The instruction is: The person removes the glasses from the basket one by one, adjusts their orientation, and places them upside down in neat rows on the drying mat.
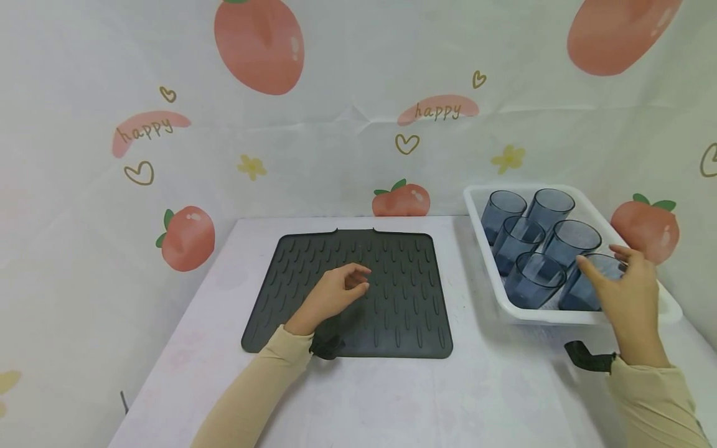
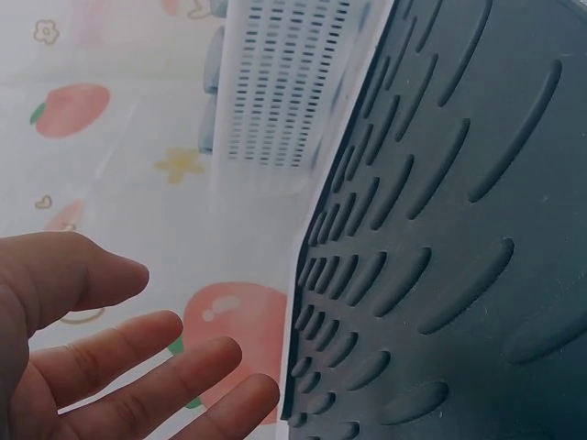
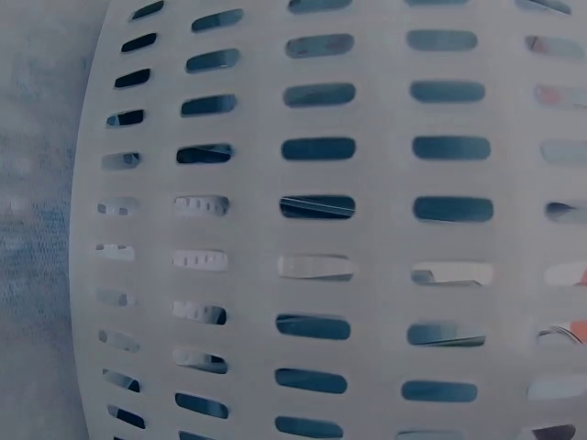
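Observation:
My right hand [image 1: 633, 292] is over the near right corner of the white basket [image 1: 538, 316], thumb and fingers spread about the rim of a blue-tinted glass [image 1: 587, 287]. I cannot tell whether they grip it. That glass stands upright in the basket, partly hidden by the hand. Above the dark ridged drying mat [image 1: 400, 298] hovers my left hand [image 1: 334, 291], fingers loosely bent, holding nothing. In the left wrist view its thumb and fingers [image 2: 183, 376] are apart beside the mat's edge. The right wrist view shows only the basket's slotted wall [image 3: 381, 234], with blue glass behind it.
Several more blue-tinted glasses [image 1: 518, 246] stand mouth up in rows in the basket. The basket is on the right of the white table [image 1: 392, 398], the mat in the middle. A printed cloth [image 1: 336, 162] hangs behind the table.

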